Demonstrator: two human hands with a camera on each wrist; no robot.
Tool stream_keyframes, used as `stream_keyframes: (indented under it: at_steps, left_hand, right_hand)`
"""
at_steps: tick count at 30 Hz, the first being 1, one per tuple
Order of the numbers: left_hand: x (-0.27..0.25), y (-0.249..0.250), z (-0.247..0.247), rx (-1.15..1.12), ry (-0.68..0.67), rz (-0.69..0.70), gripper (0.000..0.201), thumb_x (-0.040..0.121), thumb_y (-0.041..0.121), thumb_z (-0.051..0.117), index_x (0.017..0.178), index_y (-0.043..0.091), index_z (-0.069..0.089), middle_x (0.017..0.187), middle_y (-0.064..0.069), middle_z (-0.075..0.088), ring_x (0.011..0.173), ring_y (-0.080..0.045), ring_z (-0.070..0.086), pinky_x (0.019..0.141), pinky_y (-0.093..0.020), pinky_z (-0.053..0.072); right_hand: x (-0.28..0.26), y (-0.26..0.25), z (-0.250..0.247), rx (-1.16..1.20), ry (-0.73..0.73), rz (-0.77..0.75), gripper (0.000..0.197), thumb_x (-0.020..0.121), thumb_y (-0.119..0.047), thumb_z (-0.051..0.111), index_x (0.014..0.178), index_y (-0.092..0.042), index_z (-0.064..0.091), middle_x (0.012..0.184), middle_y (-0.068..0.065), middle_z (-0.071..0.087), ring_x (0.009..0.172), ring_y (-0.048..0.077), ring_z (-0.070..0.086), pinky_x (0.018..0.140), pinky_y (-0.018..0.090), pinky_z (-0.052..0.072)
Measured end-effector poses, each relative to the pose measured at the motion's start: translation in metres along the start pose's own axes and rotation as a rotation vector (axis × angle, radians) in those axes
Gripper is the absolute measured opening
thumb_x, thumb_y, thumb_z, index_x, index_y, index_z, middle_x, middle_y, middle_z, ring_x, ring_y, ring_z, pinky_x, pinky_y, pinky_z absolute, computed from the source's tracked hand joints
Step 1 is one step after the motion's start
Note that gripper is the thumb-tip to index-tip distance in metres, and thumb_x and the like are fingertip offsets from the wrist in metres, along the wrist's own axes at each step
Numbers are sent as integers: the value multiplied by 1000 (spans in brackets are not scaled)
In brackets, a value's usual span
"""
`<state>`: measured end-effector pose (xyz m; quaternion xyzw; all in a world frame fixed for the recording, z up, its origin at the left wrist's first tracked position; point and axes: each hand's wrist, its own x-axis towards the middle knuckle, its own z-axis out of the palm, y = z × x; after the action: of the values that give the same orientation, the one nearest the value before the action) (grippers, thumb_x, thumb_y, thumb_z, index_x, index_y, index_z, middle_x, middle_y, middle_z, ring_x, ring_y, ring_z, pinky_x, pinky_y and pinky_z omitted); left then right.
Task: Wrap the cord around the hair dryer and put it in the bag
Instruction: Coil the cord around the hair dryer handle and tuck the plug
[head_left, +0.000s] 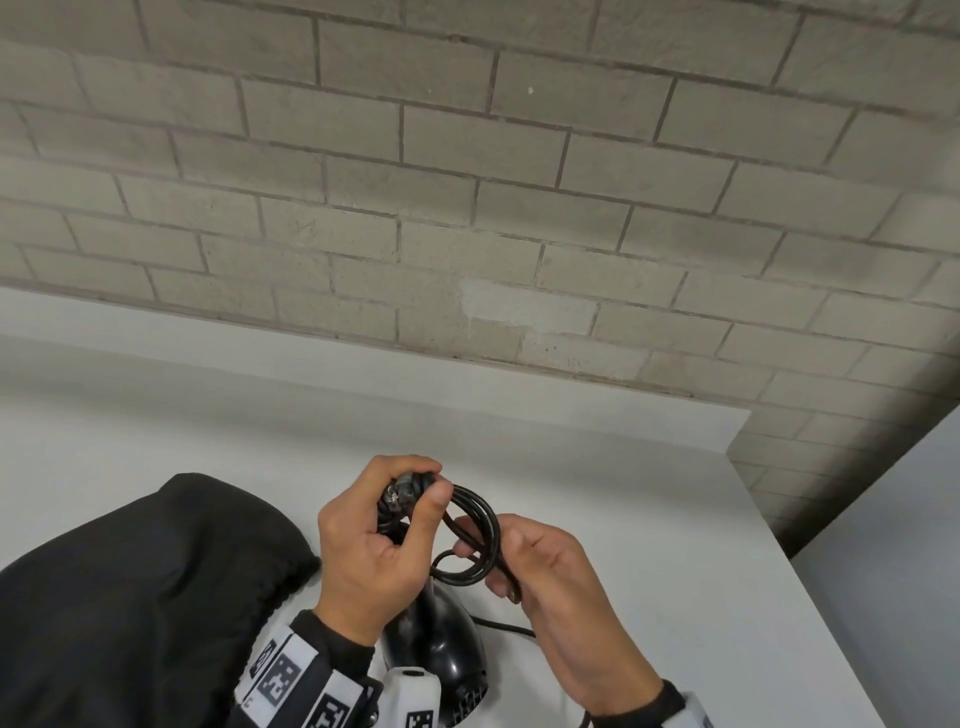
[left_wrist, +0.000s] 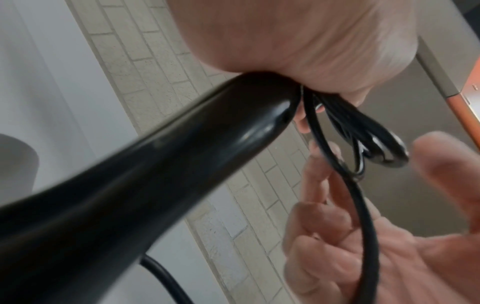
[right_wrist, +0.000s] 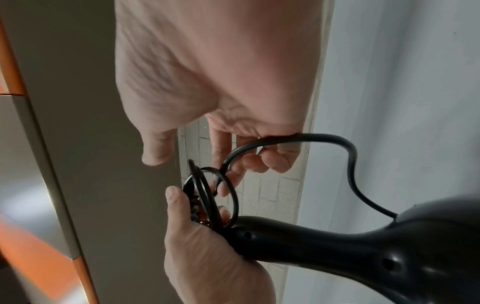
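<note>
A glossy black hair dryer (head_left: 435, 642) (left_wrist: 145, 170) (right_wrist: 363, 244) is held above the white table, handle up, body toward me. My left hand (head_left: 374, 545) (right_wrist: 207, 253) grips the top of the handle together with the plug and several loops of the black cord (head_left: 475, 530) (left_wrist: 363, 139) (right_wrist: 207, 191). My right hand (head_left: 540, 566) (left_wrist: 363, 236) (right_wrist: 233, 144) sits just right of the loops, its curled fingers holding a strand of cord. The black drawstring bag (head_left: 140, 587) lies on the table to the left, its mouth facing the dryer.
The white table (head_left: 649, 519) ends at a brick wall (head_left: 467, 208) behind and at an edge on the right. A slack length of cord (head_left: 506, 627) trails on the tabletop from the dryer body.
</note>
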<state>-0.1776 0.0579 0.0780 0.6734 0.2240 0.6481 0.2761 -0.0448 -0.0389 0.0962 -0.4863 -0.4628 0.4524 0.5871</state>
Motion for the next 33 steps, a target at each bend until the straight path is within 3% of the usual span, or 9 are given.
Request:
stream_keyframes:
  at_steps: [2,5,9,13,17,19,21,28,33]
  left_hand:
    - [1,-1,-1,10,1,-16,27,92,48,60,93,22,65,71,9,65,57,-7,61,57,-14,46]
    - [2,1,0,23,-6,-33,29,91,52,59,94,23,64,74,9,64,58,-8,61,57,-13,45]
    - [1,4,2,10,-9,-71,24,88,50,63,94,27,63,76,8,66,62,-12,64,56,-20,51]
    - [0,6,4,14,-1,-121,15,84,40,67,91,28,65,75,7,67,61,-15,66,57,-27,52]
    - [0,5,5,40,21,-142,18,83,44,66,91,28,64,74,8,67,60,-15,66,57,-25,52]
    - [0,7,7,47,15,-131,18,84,43,66,92,28,63,74,8,67,59,-14,66,56,-26,52]
    - [-2,9,9,55,5,-114,17,84,43,66,92,28,63,74,7,67,58,-13,66,56,-27,52]
    - [-4,9,12,135,-26,-2,19,86,45,65,97,30,62,67,15,65,58,-5,63,53,-28,52]
    - [-6,7,12,142,-22,73,25,92,51,59,100,27,61,67,7,66,55,-10,64,49,-34,51]
  right_hand:
    - [-1,1,0,-32,-4,-2,21,84,-23,74,103,-15,76,99,9,75,84,13,68,77,20,51]
    - [-2,2,2,-27,31,22,35,81,1,73,111,-18,71,102,13,74,101,23,70,84,27,54]
    - [-1,2,-1,70,-30,37,51,79,3,71,123,-20,60,100,17,73,100,25,69,84,30,54]
    - [-3,3,3,-207,62,-61,45,82,-6,75,115,-32,60,103,-2,75,105,15,67,97,36,46]
    - [-7,12,11,-718,375,-445,35,77,-23,78,104,-38,61,109,-19,55,108,10,55,90,14,39]
    - [-8,20,14,-956,401,-632,23,83,-22,72,104,-29,66,103,-11,50,94,9,50,79,16,41]
    - [-7,24,18,-1051,373,-672,20,89,-20,64,110,-20,66,102,-7,54,87,11,50,74,18,44]
    - [-7,-6,26,-1080,237,-307,26,102,-32,37,96,-27,62,83,-15,62,83,8,42,71,21,41]
    - [-10,-44,25,-1103,26,-102,22,102,-30,39,96,-27,60,87,-9,58,93,10,37,80,25,41]
